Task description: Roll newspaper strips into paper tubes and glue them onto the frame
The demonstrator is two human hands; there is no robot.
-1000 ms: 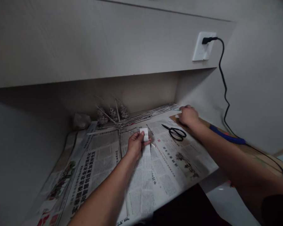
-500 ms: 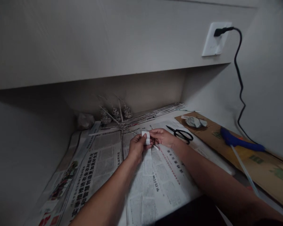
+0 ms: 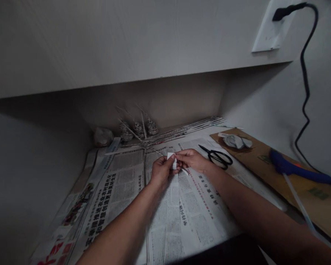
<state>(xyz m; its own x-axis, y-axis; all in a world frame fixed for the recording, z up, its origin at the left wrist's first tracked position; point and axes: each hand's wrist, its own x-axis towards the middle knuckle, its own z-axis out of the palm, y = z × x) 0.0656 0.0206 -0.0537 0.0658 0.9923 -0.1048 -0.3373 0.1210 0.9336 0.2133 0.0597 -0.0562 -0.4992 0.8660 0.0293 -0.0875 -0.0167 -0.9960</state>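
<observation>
A small piece of white printed paper [image 3: 171, 162] is pinched between both hands over the spread newspaper [image 3: 127, 184]. My left hand [image 3: 162, 169] is closed, its thumb pressing on the paper's face. From the other side my right hand [image 3: 192, 161] grips the paper's right edge with thumb and fingers pressed together. A thin pale strip [image 3: 185, 171] sticks out below the right fingers. Beyond the left hand, a thin twisted paper stem leads back to crossed rolled-paper sticks [image 3: 146, 142]. Black-handled scissors [image 3: 216, 157] lie just right of my right hand.
Several long paper sticks [image 3: 187, 130] lie at the back beside three woven cone shapes [image 3: 138, 129]. A plastic bag [image 3: 103, 137] sits back left. On the cardboard [image 3: 264, 158] at right are a crumpled pale lump [image 3: 234, 141] and a blue glue gun [image 3: 300, 171] with its cord.
The camera view has shifted, so the surroundings sit farther right and the outlet higher. Both hands keep hold of the paper, which now looks more tilted and folded.
</observation>
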